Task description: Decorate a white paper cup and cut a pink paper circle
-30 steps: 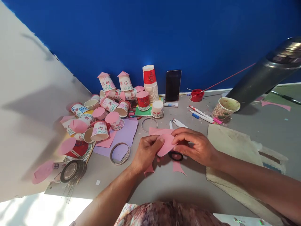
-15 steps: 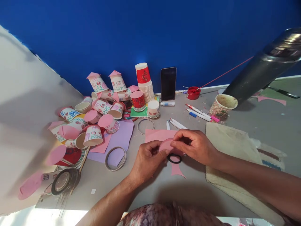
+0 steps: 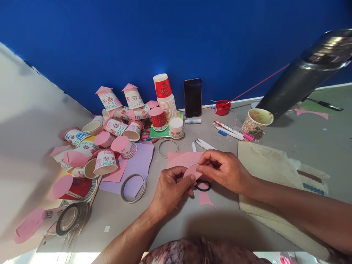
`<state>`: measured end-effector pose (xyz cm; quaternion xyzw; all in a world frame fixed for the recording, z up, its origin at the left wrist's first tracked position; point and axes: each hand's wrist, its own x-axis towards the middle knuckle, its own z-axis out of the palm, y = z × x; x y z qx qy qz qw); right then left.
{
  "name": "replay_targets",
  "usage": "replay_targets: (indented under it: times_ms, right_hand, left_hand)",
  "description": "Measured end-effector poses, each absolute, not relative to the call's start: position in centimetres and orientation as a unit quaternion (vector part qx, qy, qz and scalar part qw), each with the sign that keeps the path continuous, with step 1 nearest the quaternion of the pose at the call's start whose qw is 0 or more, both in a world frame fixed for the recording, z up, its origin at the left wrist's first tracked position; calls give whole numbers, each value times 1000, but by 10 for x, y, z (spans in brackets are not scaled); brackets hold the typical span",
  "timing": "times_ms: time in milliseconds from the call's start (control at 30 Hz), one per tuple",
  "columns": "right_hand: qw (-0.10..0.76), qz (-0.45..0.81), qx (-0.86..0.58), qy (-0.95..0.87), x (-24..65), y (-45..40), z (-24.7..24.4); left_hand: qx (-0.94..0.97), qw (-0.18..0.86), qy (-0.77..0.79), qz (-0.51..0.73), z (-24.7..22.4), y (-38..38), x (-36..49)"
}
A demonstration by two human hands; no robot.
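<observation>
A rounded piece of pink paper (image 3: 190, 171) is pinched between both hands over the table. My left hand (image 3: 172, 189) grips its left side, thumb on top. At its right edge, my right hand (image 3: 221, 170) holds it between thumb and fingers. Just beneath lies a black ring (image 3: 203, 186), partly hidden. A pink paper scrap (image 3: 206, 200) lies nearer to me, and a flat pink sheet (image 3: 178, 158) lies beyond the hands.
Decorated paper cups (image 3: 106, 161) crowd the left, beside purple paper (image 3: 147, 156) and a tape roll (image 3: 133, 188). Markers (image 3: 228, 131), a phone (image 3: 193, 97) and a red pot (image 3: 222, 107) stand behind. At right are a patterned cup (image 3: 255, 121), black flask (image 3: 291, 80) and cloth (image 3: 264, 165).
The view has shifted slightly, so the table things appear a little further left. Both hands keep hold of the pink paper; the left fingers have curled a little beneath it.
</observation>
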<state>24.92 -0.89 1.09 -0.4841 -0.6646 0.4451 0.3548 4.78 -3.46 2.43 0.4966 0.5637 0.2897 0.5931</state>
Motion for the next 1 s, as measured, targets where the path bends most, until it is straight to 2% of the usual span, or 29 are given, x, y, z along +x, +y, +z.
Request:
replay_targets:
  times_ms: [133,300,467,667,1000]
  right_hand:
    - [356,482,-476,-644,250,-8,10]
    - [281,581,-438,-625,251,-6,10]
    - [254,652,-403,-590,251,-4,7]
    - [229,649,-417,-594,250,-3,10]
    - [229,614,-452,-605,247,-10,12]
  left_hand:
    - [484,600,572,282,22,-34,45]
    - [487,585,566,317,23,-32,46]
    - [476,592,571,311,21,-33,46]
    - [474,605,563,305,21,-35,46]
    - [431,698,492,291,23,-29,47]
